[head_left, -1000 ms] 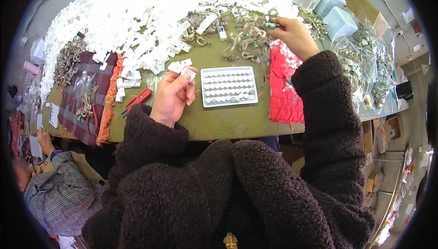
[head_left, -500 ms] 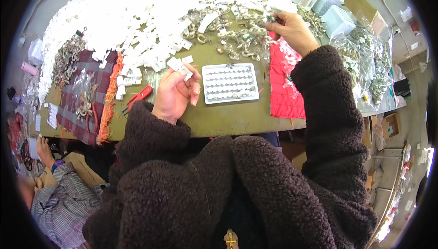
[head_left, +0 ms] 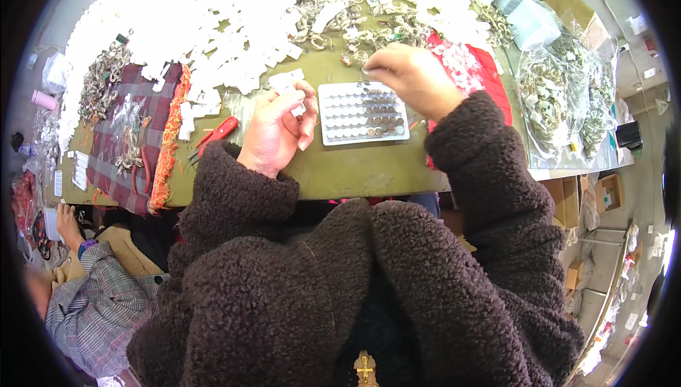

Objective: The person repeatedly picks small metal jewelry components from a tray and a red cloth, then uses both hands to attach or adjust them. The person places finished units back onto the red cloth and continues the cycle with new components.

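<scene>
While the tray [head_left: 363,112] lies flat on the green table [head_left: 333,174] with its long axis running left to right, the right hand [head_left: 415,78] hovers at its upper right edge, fingers pinched on something too small to identify. The left hand [head_left: 278,131], just left of the tray, pinches a white tag [head_left: 287,82]; the right is nearer the tray's slots.

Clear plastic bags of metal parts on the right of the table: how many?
2: one bag beside the red cloth, another bag right of it at the table's edge. More may lie hidden.
</scene>
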